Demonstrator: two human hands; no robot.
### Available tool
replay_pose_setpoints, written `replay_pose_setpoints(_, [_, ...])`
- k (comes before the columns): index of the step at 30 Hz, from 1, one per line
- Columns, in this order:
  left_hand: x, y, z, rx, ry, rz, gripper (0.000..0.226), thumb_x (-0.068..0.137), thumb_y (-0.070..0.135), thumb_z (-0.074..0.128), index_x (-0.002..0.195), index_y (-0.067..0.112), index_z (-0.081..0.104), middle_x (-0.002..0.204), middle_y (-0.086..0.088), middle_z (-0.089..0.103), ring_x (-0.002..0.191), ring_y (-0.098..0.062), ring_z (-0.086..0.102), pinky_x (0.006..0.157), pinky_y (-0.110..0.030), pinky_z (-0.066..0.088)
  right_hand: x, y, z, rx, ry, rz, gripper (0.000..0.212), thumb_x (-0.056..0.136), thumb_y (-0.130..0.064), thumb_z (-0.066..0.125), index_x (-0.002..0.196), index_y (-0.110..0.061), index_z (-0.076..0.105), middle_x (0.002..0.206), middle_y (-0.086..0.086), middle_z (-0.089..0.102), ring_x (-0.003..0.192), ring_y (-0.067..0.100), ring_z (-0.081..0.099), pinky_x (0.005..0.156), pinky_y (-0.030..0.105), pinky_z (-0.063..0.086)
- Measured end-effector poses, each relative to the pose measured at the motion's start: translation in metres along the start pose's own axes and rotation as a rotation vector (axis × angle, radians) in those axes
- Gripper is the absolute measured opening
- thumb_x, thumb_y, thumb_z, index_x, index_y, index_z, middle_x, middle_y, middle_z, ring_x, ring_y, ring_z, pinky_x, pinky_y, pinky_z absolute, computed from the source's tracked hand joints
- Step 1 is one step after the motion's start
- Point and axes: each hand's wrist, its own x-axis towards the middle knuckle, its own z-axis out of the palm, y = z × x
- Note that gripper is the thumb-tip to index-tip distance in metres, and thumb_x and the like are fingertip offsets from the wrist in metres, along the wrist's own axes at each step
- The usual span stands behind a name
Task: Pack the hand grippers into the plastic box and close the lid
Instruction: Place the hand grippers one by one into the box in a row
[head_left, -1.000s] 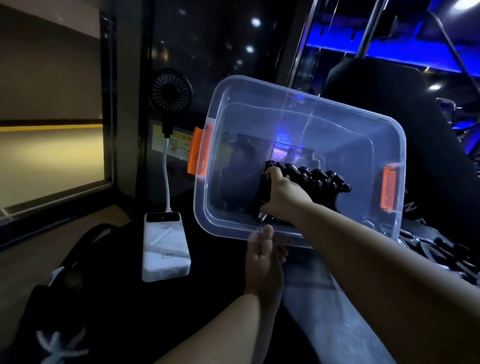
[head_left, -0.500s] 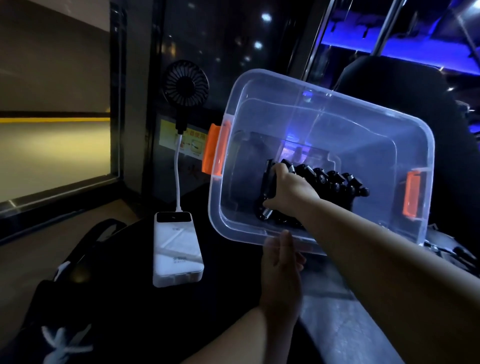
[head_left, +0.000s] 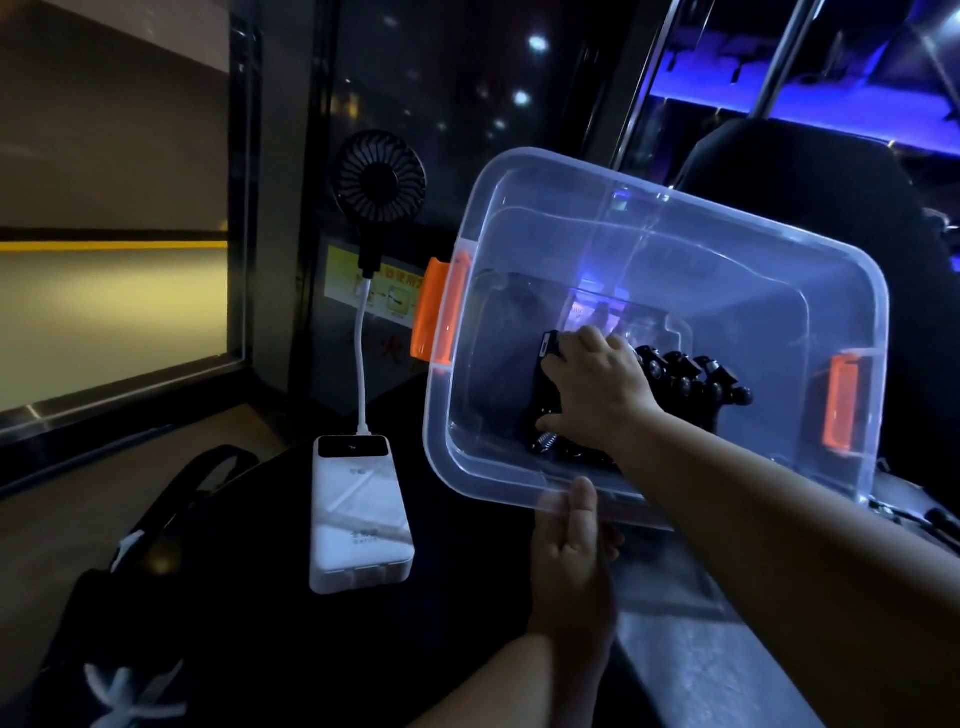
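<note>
A clear plastic box with orange side latches is tilted with its opening facing me. My left hand grips its near rim from below. My right hand reaches inside the box and is closed on the black hand grippers, a stack with knobby handles and a metal spring showing under my palm. My hand hides much of the stack. No lid is in view.
A white power bank lies on the dark surface left of the box, and a small black fan stands on its white stalk. A dark bag sits at lower left. A black chair back rises behind the box.
My right hand has turned on the hand grippers, with the fingers now reaching over the top of the stack. The box stays tilted in my left hand.
</note>
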Motion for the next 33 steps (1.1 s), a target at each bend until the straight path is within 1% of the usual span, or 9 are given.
replay_pose_setpoints(3, [-0.001, 0.002, 0.002, -0.041, -0.004, -0.017, 0.018, 0.097, 0.018, 0.045, 0.082, 0.01, 0.054, 0.055, 0.002, 0.057, 0.046, -0.002, 0.054, 0.047, -0.014, 0.044, -0.001, 0.0, 0.007, -0.004, -0.07, -0.109, 0.067, 0.071, -0.073, 0.051, 0.127, -0.035, 0.052, 0.141, -0.002, 0.037, 0.136, 0.019, 0.016, 0.108, 0.049, 0.009])
replay_pose_setpoints(5, [-0.001, 0.002, 0.002, -0.039, 0.002, -0.024, 0.019, 0.096, 0.019, 0.046, 0.083, 0.009, 0.054, 0.057, 0.0, 0.056, 0.046, -0.002, 0.053, 0.048, -0.014, 0.044, 0.001, -0.001, 0.014, 0.03, -0.165, -0.095, 0.067, 0.075, -0.073, 0.047, 0.134, -0.039, 0.046, 0.152, -0.004, 0.027, 0.145, 0.019, 0.003, 0.109, 0.057, -0.008])
replay_pose_setpoints(7, [-0.002, 0.002, 0.0, -0.033, 0.0, -0.014, 0.02, 0.096, 0.02, 0.046, 0.081, 0.008, 0.053, 0.056, 0.0, 0.052, 0.046, -0.003, 0.049, 0.049, -0.015, 0.042, 0.005, -0.003, 0.017, 0.035, -0.228, -0.072, 0.069, 0.077, -0.073, 0.046, 0.138, -0.04, 0.041, 0.156, -0.005, 0.022, 0.146, 0.019, 0.0, 0.107, 0.062, -0.014])
replay_pose_setpoints(14, [0.003, -0.001, 0.0, -0.102, -0.018, -0.051, 0.018, 0.095, 0.019, 0.044, 0.084, 0.005, 0.046, 0.051, -0.001, 0.04, 0.042, -0.005, 0.037, 0.043, -0.015, 0.034, 0.02, -0.004, 0.016, -0.017, -0.294, -0.098, 0.076, 0.072, -0.079, 0.048, 0.137, -0.039, 0.046, 0.156, -0.005, 0.024, 0.146, 0.021, 0.004, 0.107, 0.063, -0.01])
replay_pose_setpoints(21, [0.001, -0.002, 0.0, -0.081, 0.005, -0.012, 0.014, 0.094, 0.016, 0.045, 0.082, 0.011, 0.052, 0.055, 0.004, 0.057, 0.046, -0.003, 0.05, 0.049, -0.015, 0.042, 0.012, -0.001, 0.018, 0.0, -0.273, -0.115, 0.076, 0.078, -0.077, 0.041, 0.143, -0.039, 0.035, 0.158, -0.006, 0.015, 0.146, 0.019, -0.007, 0.105, 0.066, -0.015])
replay_pose_setpoints(24, [0.003, -0.002, 0.002, -0.044, 0.02, -0.009, 0.018, 0.096, 0.017, 0.046, 0.08, 0.009, 0.051, 0.06, -0.002, 0.055, 0.049, -0.002, 0.052, 0.051, -0.015, 0.044, 0.005, 0.008, 0.014, 0.082, -0.192, -0.113, 0.074, 0.081, -0.077, 0.034, 0.145, -0.04, 0.031, 0.159, -0.009, 0.011, 0.146, 0.016, -0.013, 0.108, 0.062, -0.016])
replay_pose_setpoints(26, [0.004, -0.002, 0.002, 0.031, 0.017, -0.007, 0.021, 0.097, 0.021, 0.044, 0.08, 0.009, 0.049, 0.062, -0.005, 0.049, 0.049, -0.003, 0.048, 0.053, -0.017, 0.044, -0.002, 0.013, 0.009, 0.195, -0.134, -0.076, 0.07, 0.083, -0.074, 0.035, 0.144, -0.04, 0.032, 0.159, -0.01, 0.011, 0.146, 0.013, -0.012, 0.113, 0.057, -0.013])
replay_pose_setpoints(29, [0.005, -0.003, -0.001, 0.183, -0.001, 0.01, 0.027, 0.097, 0.032, 0.043, 0.082, 0.011, 0.051, 0.069, -0.005, 0.051, 0.062, -0.011, 0.051, 0.069, -0.031, 0.046, -0.021, 0.021, 0.003, 0.318, -0.042, -0.005, 0.061, 0.084, -0.068, 0.043, 0.139, -0.04, 0.041, 0.157, -0.012, 0.018, 0.146, 0.011, -0.003, 0.116, 0.05, -0.007])
replay_pose_setpoints(33, [0.006, -0.007, -0.003, 0.23, 0.026, -0.018, 0.027, 0.095, 0.043, 0.044, 0.096, 0.02, 0.058, 0.086, 0.0, 0.061, 0.081, -0.016, 0.058, 0.084, -0.036, 0.047, -0.062, 0.033, 0.0, 0.478, 0.1, 0.204, 0.05, 0.086, -0.058, 0.052, 0.131, -0.036, 0.053, 0.147, -0.009, 0.039, 0.142, 0.017, 0.019, 0.113, 0.043, 0.015])
